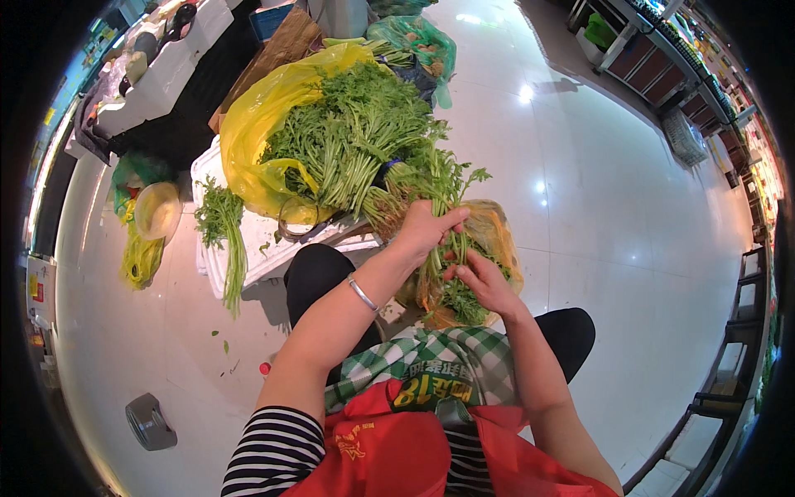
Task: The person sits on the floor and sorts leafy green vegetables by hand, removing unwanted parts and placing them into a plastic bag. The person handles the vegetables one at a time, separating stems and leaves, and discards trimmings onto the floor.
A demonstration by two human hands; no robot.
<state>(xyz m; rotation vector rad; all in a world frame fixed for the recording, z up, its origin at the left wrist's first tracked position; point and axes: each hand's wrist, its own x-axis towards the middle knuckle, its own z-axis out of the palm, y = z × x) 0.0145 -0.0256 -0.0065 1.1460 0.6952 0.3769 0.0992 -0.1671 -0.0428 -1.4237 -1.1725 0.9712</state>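
My left hand is closed around the stems of a small bunch of leafy greens. Just below and to the right, my right hand has its fingers at the lower stems of the same bunch. Beneath both hands, an orange plastic bag holds loose leaves and stems. A large heap of leafy greens lies in and over a yellow plastic bag. Near its roots, a dark blue tie binds some stems. A separate small bunch lies at the left on a white foam box lid.
A roll of clear tape rests by the yellow bag. Behind stand a cardboard piece and a green net-like bag. On the floor at left are a pale bowl, a yellow bag and a grey object. Shelving lines the right.
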